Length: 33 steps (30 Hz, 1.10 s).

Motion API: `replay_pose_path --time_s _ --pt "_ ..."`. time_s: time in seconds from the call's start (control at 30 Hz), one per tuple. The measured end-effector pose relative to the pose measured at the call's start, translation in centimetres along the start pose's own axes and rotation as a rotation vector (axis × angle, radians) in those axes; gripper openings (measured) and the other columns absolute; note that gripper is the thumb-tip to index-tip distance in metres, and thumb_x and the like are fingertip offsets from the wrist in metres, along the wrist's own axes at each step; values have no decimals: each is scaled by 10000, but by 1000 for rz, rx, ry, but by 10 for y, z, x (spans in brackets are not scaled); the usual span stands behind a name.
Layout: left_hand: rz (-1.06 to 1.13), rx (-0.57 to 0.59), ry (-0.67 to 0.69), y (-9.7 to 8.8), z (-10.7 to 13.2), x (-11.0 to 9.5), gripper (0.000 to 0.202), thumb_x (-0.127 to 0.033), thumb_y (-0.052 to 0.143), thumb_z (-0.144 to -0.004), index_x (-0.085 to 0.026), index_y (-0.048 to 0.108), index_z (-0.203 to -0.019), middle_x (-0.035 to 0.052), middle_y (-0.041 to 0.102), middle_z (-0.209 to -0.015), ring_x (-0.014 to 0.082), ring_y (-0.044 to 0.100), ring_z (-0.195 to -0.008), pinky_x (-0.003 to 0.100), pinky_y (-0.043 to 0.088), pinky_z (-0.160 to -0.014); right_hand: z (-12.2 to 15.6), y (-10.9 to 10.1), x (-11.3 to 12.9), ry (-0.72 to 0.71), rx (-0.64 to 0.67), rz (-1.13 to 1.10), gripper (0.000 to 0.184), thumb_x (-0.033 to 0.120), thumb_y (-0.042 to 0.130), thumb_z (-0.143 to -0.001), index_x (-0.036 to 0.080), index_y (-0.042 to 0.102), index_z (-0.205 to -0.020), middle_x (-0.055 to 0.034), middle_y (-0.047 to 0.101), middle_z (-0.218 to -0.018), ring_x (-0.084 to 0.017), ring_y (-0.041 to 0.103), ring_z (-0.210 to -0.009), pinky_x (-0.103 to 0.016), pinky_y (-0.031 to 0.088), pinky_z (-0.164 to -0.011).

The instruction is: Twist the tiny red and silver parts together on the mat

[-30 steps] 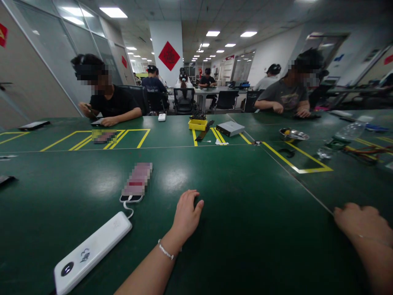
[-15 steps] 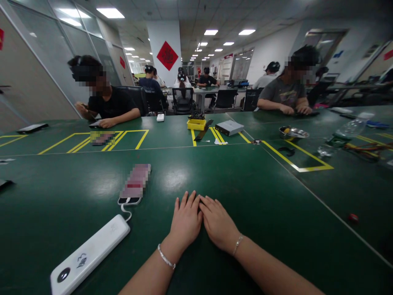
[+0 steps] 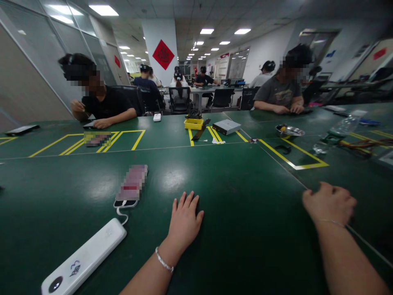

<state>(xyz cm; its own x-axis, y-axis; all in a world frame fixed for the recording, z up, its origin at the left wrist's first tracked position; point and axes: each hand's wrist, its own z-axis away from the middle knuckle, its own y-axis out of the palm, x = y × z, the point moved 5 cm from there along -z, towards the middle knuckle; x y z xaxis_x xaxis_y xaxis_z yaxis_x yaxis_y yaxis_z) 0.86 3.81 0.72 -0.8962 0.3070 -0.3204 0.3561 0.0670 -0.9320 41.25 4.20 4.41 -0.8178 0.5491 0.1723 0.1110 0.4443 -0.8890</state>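
Observation:
My left hand point(image 3: 185, 221) lies palm down on the green table point(image 3: 245, 246), its fingers stretched out and apart. It holds nothing, and a beaded bracelet circles its wrist. To its left are a pixelated phone point(image 3: 132, 183) and a long white power bank point(image 3: 84, 258) with handwriting on it, joined by a short white cable point(image 3: 123, 213). My right hand point(image 3: 330, 203) is far off to the right, over the line between table sections, its back towards me. Its fingers bend downwards and are slightly blurred; their tips and anything under them are hidden.
Across the table, two people point(image 3: 101, 106) point(image 3: 279, 94) sit working. Between them are a yellow tray point(image 3: 193, 123), a grey box point(image 3: 226, 126) and a metal bowl point(image 3: 290, 131). A plastic bottle point(image 3: 340, 129) and cables point(image 3: 365, 143) lie at the right, near yellow tape outlines point(image 3: 310, 166).
My right hand has left my left hand and swung far right. It now covers the spot where a small red object lay. My left hand stays in place. The view has shifted slightly.

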Motion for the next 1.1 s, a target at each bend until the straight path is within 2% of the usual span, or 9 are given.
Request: replay_pose_path --time_s 0.07,0.13,0.3,0.5,0.63,0.73,0.9,1.03,1.1 --pt "1 -1 2 1 0 1 431 -352 382 -827 -239 390 -1243 55 358 -1359 281 251 -1266 547 197 -1004 -3 9 -31 153 69 51 569 400 381 -739 39 461 -1172 -293 347 -1142 -422 314 -1051 -455 300 -682" --pt "5 1 5 1 0 2 434 -358 381 -826 -240 389 -1244 58 366 -1354 281 252 -1266 549 197 -1004 -1 17 -48 261 172 54 596 415 372 -730 42 453 -1188 -304 345 -1139 -425 322 -1032 -430 292 -633" --pt "14 16 8 1 0 4 435 -367 375 -827 -245 391 -1245 53 369 -1353 277 250 -1268 543 200 -1005 -6 26 -59 311 289 3 626 326 361 -706 -21 397 -1226 -328 327 -1146 -402 321 -1031 -408 276 -609" --pt "14 11 10 2 0 4 430 -357 379 -824 -246 398 -1239 53 369 -1352 280 253 -1266 547 202 -1002 -10 22 -83 452 199 123 618 340 431 -653 55 460 -1201 -286 312 -1191 -402 266 -1069 -431 268 -635" --pt "7 19 10 2 0 5 440 -366 377 -823 -248 387 -1246 49 363 -1356 280 249 -1267 543 200 -1004 -11 32 -99 539 370 98 662 264 475 -614 -18 427 -1211 -318 382 -1104 -377 356 -1043 -387 278 -590" --pt "9 21 12 1 0 4 445 -363 381 -821 -244 382 -1250 52 369 -1353 279 253 -1266 542 202 -1005 -16 39 -105 495 454 68 606 237 487 -600 -10 494 -1154 -309 460 -999 -367 433 -979 -372 280 -560" --pt "14 8 7 0 0 3 433 -334 408 -810 -241 406 -1233 59 384 -1342 282 267 -1259 543 212 -1000 -25 45 -111 441 348 70 538 239 487 -590 -4 564 -1064 -306 514 -868 -347 507 -871 -369 285 -521" --pt "12 11 5 1 0 2 432 -332 403 -812 -242 401 -1236 55 373 -1349 281 265 -1260 544 210 -1000 -27 55 -117 382 367 135 399 249 476 -583 53 658 -879 -296 525 -850 -342 516 -854 -366 286 -510" --pt "10 11 7 1 1 2 434 -336 399 -813 -245 398 -1238 52 373 -1349 284 267 -1259 548 207 -999 -29 52 -116 305 262 119 317 225 464 -582 84 675 -772 -271 538 -801 -326 529 -821 -372 289 -526"
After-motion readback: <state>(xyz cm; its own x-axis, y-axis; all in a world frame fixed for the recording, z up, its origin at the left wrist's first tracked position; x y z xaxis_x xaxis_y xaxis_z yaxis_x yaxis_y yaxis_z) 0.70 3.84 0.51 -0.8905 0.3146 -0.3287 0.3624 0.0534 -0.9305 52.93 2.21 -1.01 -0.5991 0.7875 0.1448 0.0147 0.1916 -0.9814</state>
